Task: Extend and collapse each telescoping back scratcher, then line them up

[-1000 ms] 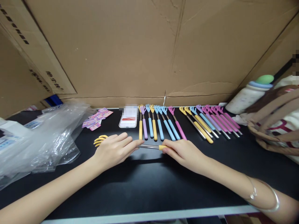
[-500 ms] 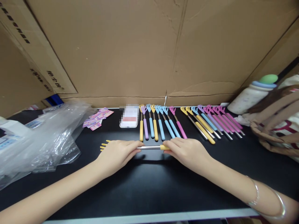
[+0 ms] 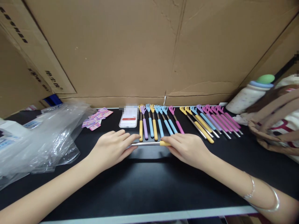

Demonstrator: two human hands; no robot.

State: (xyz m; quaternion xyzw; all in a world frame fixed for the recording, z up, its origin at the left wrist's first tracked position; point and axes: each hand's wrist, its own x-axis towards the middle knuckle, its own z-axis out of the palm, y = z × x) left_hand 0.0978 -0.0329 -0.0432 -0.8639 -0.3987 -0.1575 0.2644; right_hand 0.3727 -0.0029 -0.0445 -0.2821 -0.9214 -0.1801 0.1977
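A yellow back scratcher (image 3: 149, 143) with a telescoping metal rod lies crosswise just above the black table (image 3: 144, 183), held between both hands. My left hand (image 3: 112, 148) is closed around its claw end, which is hidden under my fingers. My right hand (image 3: 187, 148) grips the yellow handle. Behind them lie a row of several scratchers (image 3: 158, 124) with yellow, purple, blue and pink handles, and a second row (image 3: 210, 123) to the right.
A white phone (image 3: 128, 119) lies left of the rows. Pink cards (image 3: 97, 119) and crumpled clear plastic bags (image 3: 39, 137) sit at the left. A white bottle (image 3: 251, 95) and a brown-handled bag (image 3: 275, 121) stand at the right. Cardboard (image 3: 140, 46) walls the back.
The two hands have come closer together, shortening the rod. The yellow claw that stuck out past my left hand is now covered by it.
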